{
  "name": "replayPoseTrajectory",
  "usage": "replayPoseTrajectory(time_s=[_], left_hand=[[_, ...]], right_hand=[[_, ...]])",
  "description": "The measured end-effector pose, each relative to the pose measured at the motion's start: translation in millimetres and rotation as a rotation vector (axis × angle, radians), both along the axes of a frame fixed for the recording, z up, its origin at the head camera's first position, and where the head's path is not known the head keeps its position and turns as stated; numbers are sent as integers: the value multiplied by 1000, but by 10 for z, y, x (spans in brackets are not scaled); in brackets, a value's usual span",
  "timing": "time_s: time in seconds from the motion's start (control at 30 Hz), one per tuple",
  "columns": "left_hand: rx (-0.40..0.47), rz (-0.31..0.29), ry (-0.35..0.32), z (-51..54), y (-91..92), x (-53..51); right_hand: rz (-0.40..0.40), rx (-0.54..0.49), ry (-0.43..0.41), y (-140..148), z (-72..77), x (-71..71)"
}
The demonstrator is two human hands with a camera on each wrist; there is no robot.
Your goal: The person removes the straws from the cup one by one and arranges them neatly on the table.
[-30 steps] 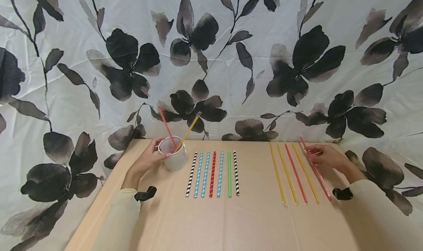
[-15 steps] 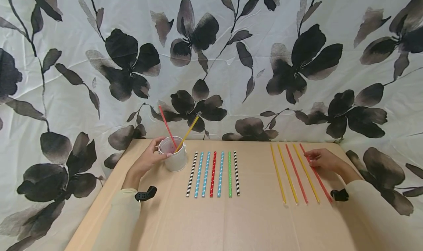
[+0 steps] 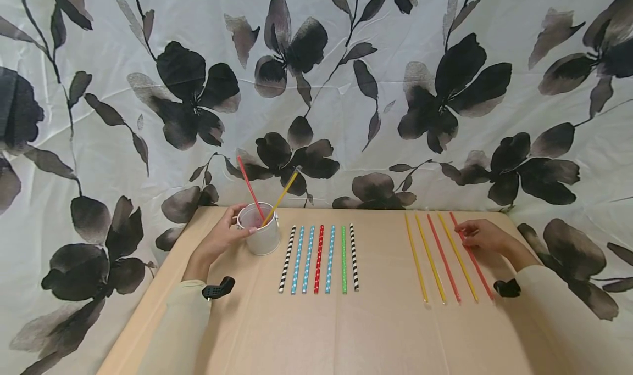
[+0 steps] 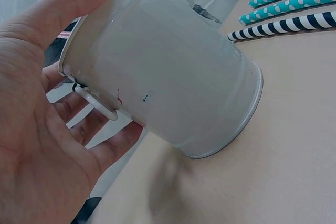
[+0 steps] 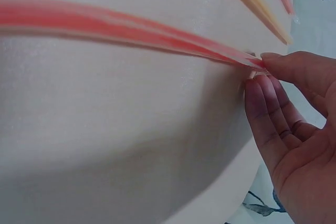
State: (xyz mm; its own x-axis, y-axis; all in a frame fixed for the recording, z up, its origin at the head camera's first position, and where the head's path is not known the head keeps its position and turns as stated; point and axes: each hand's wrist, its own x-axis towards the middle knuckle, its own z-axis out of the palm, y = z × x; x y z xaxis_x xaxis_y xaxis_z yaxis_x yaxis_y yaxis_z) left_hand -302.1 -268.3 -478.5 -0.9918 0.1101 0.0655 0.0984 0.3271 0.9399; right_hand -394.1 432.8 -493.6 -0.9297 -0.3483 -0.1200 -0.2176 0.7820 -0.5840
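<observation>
In the head view my left hand (image 3: 217, 240) grips the rim of a small white bucket (image 3: 263, 240) at the table's back left. A red straw (image 3: 249, 185) and a yellow straw (image 3: 284, 192) lean out of it. The left wrist view has the thumb over the rim and the fingers round the handle side. At the right, my right hand (image 3: 487, 240) pinches another red straw (image 3: 478, 270) near its far end, thumb against fingertips (image 5: 257, 90). This straw lies rightmost beside a row of yellow and red straws, roughly parallel to the nearest yellow one (image 3: 457, 257).
Several patterned paper straws (image 3: 318, 259), striped, dotted and green, lie side by side in mid-table. Left of the pinched straw lie three yellow straws and a red one (image 3: 443, 259). The wooden table (image 3: 376, 331) meets a floral cloth (image 3: 366, 106) behind.
My right hand has shifted slightly left, and the red straw's far end has come down and nearer the row. My left hand and the bucket stay in place.
</observation>
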Motion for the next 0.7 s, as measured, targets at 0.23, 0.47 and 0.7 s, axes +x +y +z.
replayPoseTrajectory(time_s=[0.23, 0.47, 0.7], left_hand=[[-6, 8, -9, 0, 1, 4], [-8, 5, -9, 33, 18, 13], [-4, 27, -9, 33, 65, -17]], right_hand=[[26, -39, 12, 7, 23, -22], [-38, -25, 87, -67, 162, -34], [0, -33, 142, -191, 325, -189]])
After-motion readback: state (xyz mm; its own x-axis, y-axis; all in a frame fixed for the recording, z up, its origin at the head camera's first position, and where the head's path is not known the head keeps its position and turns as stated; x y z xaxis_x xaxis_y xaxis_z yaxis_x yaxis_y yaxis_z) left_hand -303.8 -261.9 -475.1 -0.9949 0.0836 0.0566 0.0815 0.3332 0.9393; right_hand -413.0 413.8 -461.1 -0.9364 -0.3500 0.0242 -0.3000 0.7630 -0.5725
